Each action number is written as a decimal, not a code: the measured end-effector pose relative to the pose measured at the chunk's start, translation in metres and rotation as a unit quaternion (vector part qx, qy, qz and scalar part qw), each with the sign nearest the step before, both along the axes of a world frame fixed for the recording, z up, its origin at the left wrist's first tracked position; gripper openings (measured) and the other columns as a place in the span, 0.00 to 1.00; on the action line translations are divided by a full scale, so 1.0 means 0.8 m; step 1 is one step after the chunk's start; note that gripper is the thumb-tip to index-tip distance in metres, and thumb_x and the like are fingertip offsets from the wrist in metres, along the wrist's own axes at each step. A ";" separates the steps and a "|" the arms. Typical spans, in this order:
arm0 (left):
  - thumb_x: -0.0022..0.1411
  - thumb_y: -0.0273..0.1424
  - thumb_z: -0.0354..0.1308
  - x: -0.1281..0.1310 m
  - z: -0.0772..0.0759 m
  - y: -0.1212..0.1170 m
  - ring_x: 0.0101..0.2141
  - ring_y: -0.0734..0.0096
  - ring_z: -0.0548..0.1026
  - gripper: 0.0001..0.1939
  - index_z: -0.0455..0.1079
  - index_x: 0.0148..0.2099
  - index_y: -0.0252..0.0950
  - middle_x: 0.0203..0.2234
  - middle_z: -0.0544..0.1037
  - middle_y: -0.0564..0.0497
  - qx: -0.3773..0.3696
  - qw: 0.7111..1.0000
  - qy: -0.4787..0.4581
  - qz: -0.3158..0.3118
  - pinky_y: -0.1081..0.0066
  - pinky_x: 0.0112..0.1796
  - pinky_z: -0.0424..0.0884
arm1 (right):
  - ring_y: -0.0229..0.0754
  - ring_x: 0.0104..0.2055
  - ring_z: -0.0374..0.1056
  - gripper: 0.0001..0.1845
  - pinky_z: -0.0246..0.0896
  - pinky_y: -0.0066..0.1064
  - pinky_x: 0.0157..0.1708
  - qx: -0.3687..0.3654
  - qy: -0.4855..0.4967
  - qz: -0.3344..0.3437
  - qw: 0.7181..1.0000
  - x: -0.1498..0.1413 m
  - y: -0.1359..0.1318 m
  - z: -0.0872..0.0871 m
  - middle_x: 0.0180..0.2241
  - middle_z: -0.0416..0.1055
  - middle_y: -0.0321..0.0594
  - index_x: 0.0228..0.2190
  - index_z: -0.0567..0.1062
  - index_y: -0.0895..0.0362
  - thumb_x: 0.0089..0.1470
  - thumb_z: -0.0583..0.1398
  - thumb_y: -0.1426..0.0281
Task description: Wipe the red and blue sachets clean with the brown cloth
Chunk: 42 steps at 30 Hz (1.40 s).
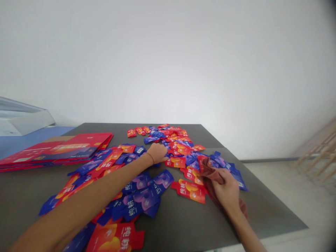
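Observation:
A loose heap of flat red sachets (178, 148) and blue sachets (139, 199), printed with large characters, covers the middle of a dark grey table (178, 217). My left hand (157, 153), with a thin bracelet at the wrist, lies palm down on the heap, touching the sachets. Whether its fingers grip one, I cannot tell. My right hand (225, 190) is shut on a crumpled reddish-brown cloth (212, 173), just right of a red sachet (189, 190). Part of the cloth hangs below the hand.
A low stack of flat red printed cartons or folders (57, 150) lies at the table's left side. Beyond the table's left edge are a blue surface (28, 138) and a pale machine or case (23, 120). A light wooden rack (317, 154) stands on the floor at right.

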<state>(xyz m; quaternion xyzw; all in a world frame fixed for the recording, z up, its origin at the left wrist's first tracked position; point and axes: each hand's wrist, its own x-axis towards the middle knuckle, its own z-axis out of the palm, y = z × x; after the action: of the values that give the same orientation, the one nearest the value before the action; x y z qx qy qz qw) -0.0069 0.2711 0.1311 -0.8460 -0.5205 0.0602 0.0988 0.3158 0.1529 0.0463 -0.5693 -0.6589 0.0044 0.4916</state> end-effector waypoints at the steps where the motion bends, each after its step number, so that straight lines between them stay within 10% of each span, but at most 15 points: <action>1: 0.73 0.43 0.64 0.002 -0.004 0.002 0.51 0.57 0.79 0.21 0.73 0.60 0.35 0.55 0.77 0.43 -0.001 1.000 0.006 -0.010 0.52 0.52 0.79 | 0.53 0.46 0.76 0.15 0.68 0.41 0.47 0.000 0.002 0.001 1.000 0.000 0.000 0.000 0.44 0.82 0.45 0.44 0.85 0.55 0.60 0.61 0.66; 21: 0.73 0.41 0.65 -0.023 -0.033 0.045 0.47 0.60 0.80 0.19 0.73 0.58 0.34 0.52 0.79 0.43 0.066 0.979 0.081 -0.173 0.57 0.46 0.81 | 0.53 0.45 0.77 0.17 0.69 0.42 0.47 0.006 0.010 0.001 1.000 -0.004 0.000 0.000 0.44 0.82 0.46 0.45 0.85 0.55 0.58 0.61 0.68; 36: 0.73 0.41 0.64 -0.041 0.088 -0.010 0.51 0.57 0.79 0.19 0.73 0.59 0.35 0.54 0.78 0.43 0.142 0.989 -0.030 -0.033 0.52 0.52 0.80 | 0.53 0.45 0.76 0.16 0.68 0.41 0.46 0.005 -0.008 -0.002 1.000 -0.002 0.003 -0.004 0.44 0.82 0.46 0.45 0.85 0.54 0.59 0.61 0.66; 42: 0.74 0.41 0.64 -0.018 0.103 -0.052 0.49 0.59 0.79 0.18 0.74 0.58 0.36 0.53 0.78 0.44 -0.051 0.991 -0.105 -0.057 0.54 0.50 0.80 | 0.54 0.44 0.76 0.15 0.67 0.42 0.45 0.010 -0.008 -0.006 1.000 -0.001 0.004 -0.004 0.42 0.82 0.45 0.42 0.85 0.54 0.57 0.61 0.65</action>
<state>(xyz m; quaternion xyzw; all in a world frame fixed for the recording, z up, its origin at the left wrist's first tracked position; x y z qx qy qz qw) -0.0215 0.2295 0.2137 -0.8800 -0.4750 -0.0084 0.0031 0.3146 0.1562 0.0432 -0.5688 -0.6592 -0.0094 0.4918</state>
